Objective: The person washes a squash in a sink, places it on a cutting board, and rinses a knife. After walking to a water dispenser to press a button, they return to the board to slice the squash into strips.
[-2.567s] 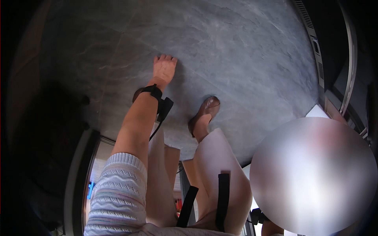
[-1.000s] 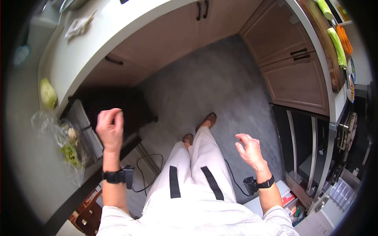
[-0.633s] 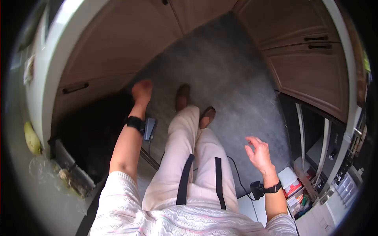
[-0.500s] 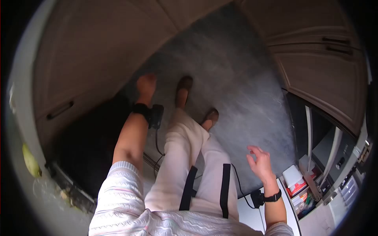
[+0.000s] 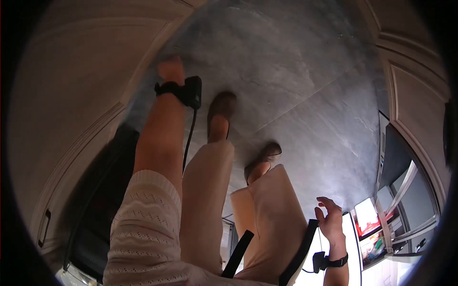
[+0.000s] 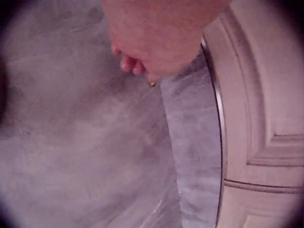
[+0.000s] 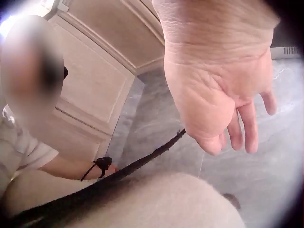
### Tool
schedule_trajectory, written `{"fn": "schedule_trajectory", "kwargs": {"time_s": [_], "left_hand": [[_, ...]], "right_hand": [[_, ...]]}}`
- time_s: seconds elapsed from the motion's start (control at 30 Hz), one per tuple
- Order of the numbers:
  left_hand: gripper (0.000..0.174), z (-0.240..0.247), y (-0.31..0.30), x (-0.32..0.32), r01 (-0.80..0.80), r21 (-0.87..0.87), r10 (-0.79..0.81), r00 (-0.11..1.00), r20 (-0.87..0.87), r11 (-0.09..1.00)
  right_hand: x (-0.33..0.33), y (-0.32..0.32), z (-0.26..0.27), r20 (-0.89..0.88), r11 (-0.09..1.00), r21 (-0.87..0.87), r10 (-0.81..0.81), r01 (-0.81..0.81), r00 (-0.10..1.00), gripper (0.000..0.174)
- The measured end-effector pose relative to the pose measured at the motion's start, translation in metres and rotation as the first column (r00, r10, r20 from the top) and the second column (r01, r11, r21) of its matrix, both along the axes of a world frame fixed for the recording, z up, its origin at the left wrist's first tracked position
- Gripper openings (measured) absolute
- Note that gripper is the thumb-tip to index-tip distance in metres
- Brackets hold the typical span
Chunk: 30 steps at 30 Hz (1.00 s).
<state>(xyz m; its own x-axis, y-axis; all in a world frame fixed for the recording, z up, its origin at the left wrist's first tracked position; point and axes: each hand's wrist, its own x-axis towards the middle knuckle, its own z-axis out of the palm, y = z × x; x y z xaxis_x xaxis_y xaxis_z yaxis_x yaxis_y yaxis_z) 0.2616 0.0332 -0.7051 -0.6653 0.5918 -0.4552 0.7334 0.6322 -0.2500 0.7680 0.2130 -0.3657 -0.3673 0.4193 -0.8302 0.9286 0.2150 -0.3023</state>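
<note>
My left hand [image 5: 171,70] reaches down close over the grey floor near the foot of the cabinets. From behind, the left wrist view shows its curled fingers [image 6: 131,65], with the thumb mostly hidden. A tiny yellow scrap [image 6: 152,84] pokes out right at the fingertips, pinched there; its kind is too small to make out. Beside the right knee hangs my right hand [image 5: 331,221], palm toward its wrist camera, fingers loosely bent and nothing in them.
Panelled cabinet doors [image 5: 90,62] run along the left, another cabinet [image 5: 415,90] on the right. Brown shoes [image 5: 222,105] stand on the floor [image 5: 286,62]. A low pull-out [image 5: 372,238] with red and white items is at lower right. Cables trail from both wrist cameras.
From upright, the body has bent down toward the floor. My left hand has moved forward and down beside the left cabinets, fingers curled. My right hand stays loose at the right side.
</note>
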Motion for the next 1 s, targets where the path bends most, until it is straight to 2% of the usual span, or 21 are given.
{"fn": "schedule_trajectory", "kwargs": {"time_s": [0.03,0.1,0.17,0.2,0.27,0.3,0.33,0.37,0.4,0.47,0.5,0.57,0.6,0.67,0.7,0.77,0.83,0.9,0.93,0.97,1.0], "left_hand": [[0.012,-0.002,0.004,-0.002,-0.030,-0.035,0.030,0.999,-0.020,0.999],[0.017,-0.010,0.008,-0.007,-0.069,-0.073,0.066,0.997,-0.035,0.995],[0.030,-0.024,0.015,-0.017,-0.207,-0.080,0.210,0.977,0.030,0.975],[0.030,-0.049,0.009,-0.025,-0.213,-0.079,0.216,0.976,0.032,0.974],[0.032,-0.104,-0.010,-0.039,-0.431,0.035,0.426,0.899,0.104,0.902],[0.032,-0.099,-0.005,-0.036,-0.432,0.037,0.427,0.898,0.105,0.901],[0.031,-0.088,0.000,-0.033,-0.699,0.233,0.648,0.715,0.264,0.676],[0.031,-0.076,0.008,-0.030,-0.874,0.351,0.750,0.473,0.462,0.336],[0.031,-0.085,0.007,-0.035,-0.874,0.352,0.749,0.474,0.463,0.335],[0.026,-0.111,-0.004,-0.045,-0.763,0.202,0.738,0.645,0.197,0.613],[0.026,-0.095,0.003,-0.042,-0.762,0.202,0.737,0.647,0.198,0.615],[0.020,-0.037,0.024,-0.024,-0.921,0.260,0.808,0.383,0.448,0.292],[0.020,-0.027,0.023,-0.014,-0.919,0.263,0.806,0.386,0.449,0.293],[0.020,-0.003,0.019,0.002,-0.960,0.277,0.725,0.168,0.668,-0.033],[0.020,0.018,0.016,0.012,-0.958,0.283,0.723,0.173,0.669,-0.033],[0.024,0.069,0.007,0.030,-0.991,0.108,0.465,0.060,0.883,-0.077],[0.025,0.118,-0.021,0.046,-0.902,0.294,0.382,0.404,0.831,0.315],[0.022,0.148,-0.059,0.063,-0.662,0.514,0.310,0.729,0.610,0.546],[0.018,0.176,-0.072,0.068,-0.832,0.402,0.417,0.543,0.728,0.382],[0.014,0.205,-0.082,0.073,-0.945,0.263,0.473,0.324,0.819,0.193],[0.008,0.237,-0.088,0.081,-0.974,0.226,0.509,0.206,0.836,0.023]], "right_hand": [[0.000,0.003,-0.004,0.024,1.000,-0.022,-0.010,0.010,1.000,0.031],[-0.006,0.009,-0.014,0.033,1.000,-0.030,-0.001,0.002,0.999,0.030],[-0.013,0.015,-0.019,0.033,0.999,-0.044,0.011,-0.010,0.999,0.028],[-0.015,0.019,-0.022,0.035,0.999,-0.042,0.017,-0.016,0.999,0.028],[-0.015,0.023,-0.025,0.014,0.998,-0.055,0.002,-0.001,1.000,0.027],[-0.013,0.024,-0.026,0.015,0.999,-0.054,0.003,-0.002,1.000,0.027],[-0.010,0.025,-0.028,0.017,0.999,-0.048,0.001,0.000,1.000,0.027],[-0.009,0.027,-0.031,0.019,0.999,-0.041,-0.001,0.002,1.000,0.027],[-0.010,0.029,-0.032,0.018,0.999,-0.039,-0.001,0.002,1.000,0.027],[-0.010,0.031,-0.033,0.001,0.999,-0.025,0.042,-0.042,0.999,0.026],[-0.010,0.032,-0.033,0.001,0.999,-0.024,0.040,-0.040,0.999,0.026],[-0.008,0.033,-0.029,-0.011,0.999,-0.012,0.036,-0.036,0.999,0.027],[-0.009,0.034,-0.025,-0.014,0.999,-0.010,0.034,-0.034,0.999,0.027],[-0.010,0.037,-0.012,-0.025,1.000,-0.018,0.006,-0.006,1.000,0.027],[-0.010,0.038,-0.002,-0.031,1.000,-0.015,0.005,-0.006,0.999,0.027],[-0.010,0.040,0.018,-0.017,0.999,0.039,-0.014,0.015,1.000,0.028],[-0.011,0.040,0.041,-0.007,0.995,0.098,-0.029,0.030,1.000,0.028],[-0.013,0.042,0.067,-0.044,0.995,0.093,-0.037,0.041,0.998,0.028],[-0.014,0.044,0.081,-0.062,0.995,0.085,-0.052,0.057,0.997,0.028],[-0.014,0.045,0.094,-0.095,0.994,0.113,0.004,0.007,0.996,0.027],[-0.020,0.045,0.108,-0.105,0.993,0.116,0.013,-0.001,0.994,0.027]]}}
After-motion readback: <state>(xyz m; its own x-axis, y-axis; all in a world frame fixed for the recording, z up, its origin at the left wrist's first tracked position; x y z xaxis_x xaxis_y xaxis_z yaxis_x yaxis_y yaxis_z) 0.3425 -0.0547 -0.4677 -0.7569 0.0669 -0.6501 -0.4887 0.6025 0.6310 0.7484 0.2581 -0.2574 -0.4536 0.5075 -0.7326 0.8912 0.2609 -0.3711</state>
